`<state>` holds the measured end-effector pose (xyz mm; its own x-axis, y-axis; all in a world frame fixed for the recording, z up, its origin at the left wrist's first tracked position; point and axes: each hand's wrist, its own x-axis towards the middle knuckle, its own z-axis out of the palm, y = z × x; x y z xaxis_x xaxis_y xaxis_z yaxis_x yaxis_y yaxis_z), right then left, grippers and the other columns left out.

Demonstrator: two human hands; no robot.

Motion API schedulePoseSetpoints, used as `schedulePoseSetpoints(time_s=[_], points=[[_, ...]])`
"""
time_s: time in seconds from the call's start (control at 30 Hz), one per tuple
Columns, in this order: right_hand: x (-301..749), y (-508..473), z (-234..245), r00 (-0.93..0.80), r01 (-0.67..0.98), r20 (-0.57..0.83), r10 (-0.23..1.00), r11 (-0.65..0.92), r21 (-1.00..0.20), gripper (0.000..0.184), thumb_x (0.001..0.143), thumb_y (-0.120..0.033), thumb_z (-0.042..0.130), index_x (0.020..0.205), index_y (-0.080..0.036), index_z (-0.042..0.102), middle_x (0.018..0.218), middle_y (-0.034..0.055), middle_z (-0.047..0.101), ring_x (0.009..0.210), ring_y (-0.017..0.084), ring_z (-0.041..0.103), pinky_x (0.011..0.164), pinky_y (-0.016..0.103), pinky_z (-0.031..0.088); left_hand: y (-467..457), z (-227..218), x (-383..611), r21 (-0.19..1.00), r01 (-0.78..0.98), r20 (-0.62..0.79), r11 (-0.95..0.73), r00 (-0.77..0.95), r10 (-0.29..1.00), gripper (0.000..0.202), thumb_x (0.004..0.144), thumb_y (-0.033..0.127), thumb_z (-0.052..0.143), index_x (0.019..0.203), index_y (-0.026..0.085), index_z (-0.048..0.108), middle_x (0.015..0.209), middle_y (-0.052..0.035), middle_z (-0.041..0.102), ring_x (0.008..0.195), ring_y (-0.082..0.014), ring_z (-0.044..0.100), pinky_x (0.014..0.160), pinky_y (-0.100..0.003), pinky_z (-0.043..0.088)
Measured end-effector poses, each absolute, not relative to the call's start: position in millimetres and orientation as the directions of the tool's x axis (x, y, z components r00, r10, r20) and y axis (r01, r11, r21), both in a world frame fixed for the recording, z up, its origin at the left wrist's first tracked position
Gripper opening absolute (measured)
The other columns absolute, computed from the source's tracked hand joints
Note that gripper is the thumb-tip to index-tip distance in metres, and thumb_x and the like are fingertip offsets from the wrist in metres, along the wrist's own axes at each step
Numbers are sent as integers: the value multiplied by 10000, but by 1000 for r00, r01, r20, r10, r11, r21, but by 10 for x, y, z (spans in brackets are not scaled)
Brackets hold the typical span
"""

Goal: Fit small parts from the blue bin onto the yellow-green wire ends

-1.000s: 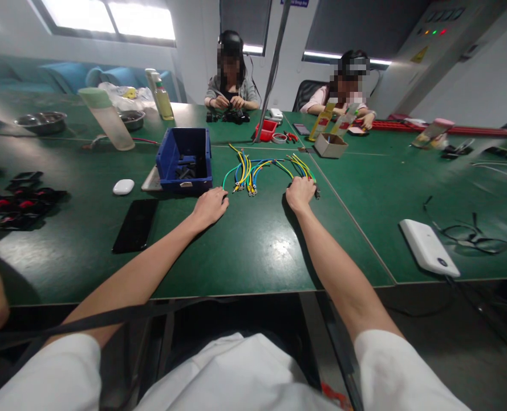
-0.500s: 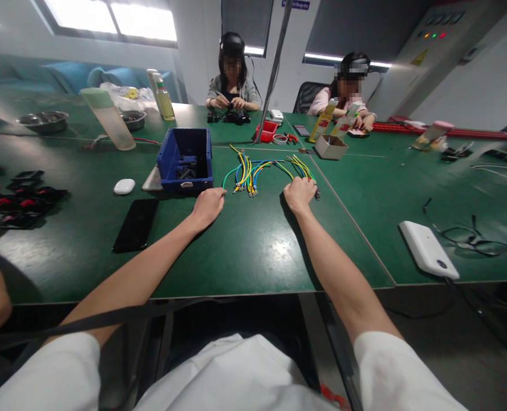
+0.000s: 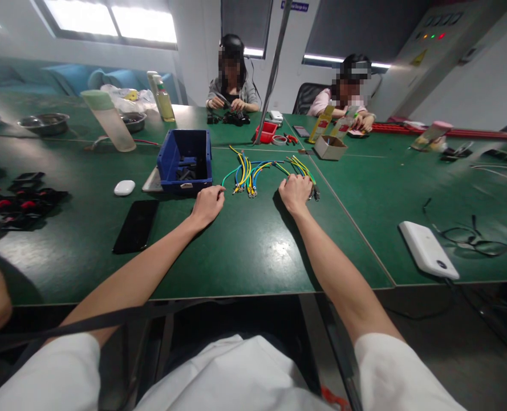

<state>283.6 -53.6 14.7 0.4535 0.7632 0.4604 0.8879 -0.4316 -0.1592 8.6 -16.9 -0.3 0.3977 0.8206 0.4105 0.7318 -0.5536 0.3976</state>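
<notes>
My left hand [image 3: 208, 204] rests on the green table [image 3: 244, 251] with its fingers curled under, just in front of a blue bin [image 3: 185, 160]. Nothing shows in it. A fan of yellow, green and blue wires [image 3: 248, 171] lies between my hands. My right hand [image 3: 295, 193] lies knuckles up with its fingers curled, against the near ends of a second bunch of yellow-green wires [image 3: 303, 167]. What its fingers hold, if anything, is hidden.
A black phone [image 3: 136, 225] and a white case [image 3: 124, 187] lie left of the bin, which holds dark parts. Black and red parts [image 3: 20, 201] sit far left, with a white power bank [image 3: 428, 249] and glasses [image 3: 475, 240] at the right. Two people work across the table.
My right hand has slid a little to the left along the wire ends. My left hand has drawn back slightly from the green wire end.
</notes>
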Motion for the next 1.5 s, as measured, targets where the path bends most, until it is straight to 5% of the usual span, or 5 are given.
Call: schedulePoseSetpoints(time_s=[0.37, 0.63, 0.93, 1.17, 1.5], points=[[2684, -426, 58, 250, 907, 406, 879, -66, -416, 301, 922, -240, 424, 1091, -148, 656, 1017, 106, 705, 949, 211, 618, 868, 298, 436, -171, -7, 108, 416, 716, 446, -560, 376, 812, 160, 861, 255, 505, 934, 186, 629, 953, -74, 670, 880, -202, 637, 836, -318, 502], [2220, -511, 14, 89, 848, 418, 904, 151, -508, 353, 939, -304, 449, 1223, -150, 592, 1233, 109, 650, 1145, 211, 586, 1004, 334, 421, -215, 8, 127, 424, 749, 398, -510, 351, 848, 216, 843, 224, 495, 1024, 191, 609, 970, -83, 670, 881, -213, 643, 820, -324, 508], [1872, -587, -77, -202, 922, 321, 925, 290, -258, 431, 918, -382, 531, 1290, -167, 566, 1389, 149, 532, 1325, 276, 440, 1070, 432, 379, -303, 64, 141, 343, 827, 277, -446, 365, 889, 233, 877, 276, 477, 1039, 217, 634, 897, -99, 712, 841, -272, 690, 742, -355, 509], [1865, -601, -28, -255, 906, 316, 914, 340, -251, 336, 934, -300, 485, 1223, -173, 603, 1287, 128, 605, 1239, 244, 516, 1056, 391, 392, -310, 63, 153, 329, 841, 275, -430, 350, 895, 219, 865, 286, 488, 994, 228, 656, 872, -88, 718, 845, -274, 688, 734, -347, 500], [1928, -659, 26, -301, 897, 335, 893, 384, -219, 311, 929, -261, 481, 1192, -153, 606, 1249, 129, 616, 1164, 251, 535, 985, 375, 420, -291, 82, 153, 541, 579, 318, -610, 531, 786, 350, 950, 414, 389, 1017, 188, 647, 879, -45, 701, 792, -185, 640, 738, -288, 475]])
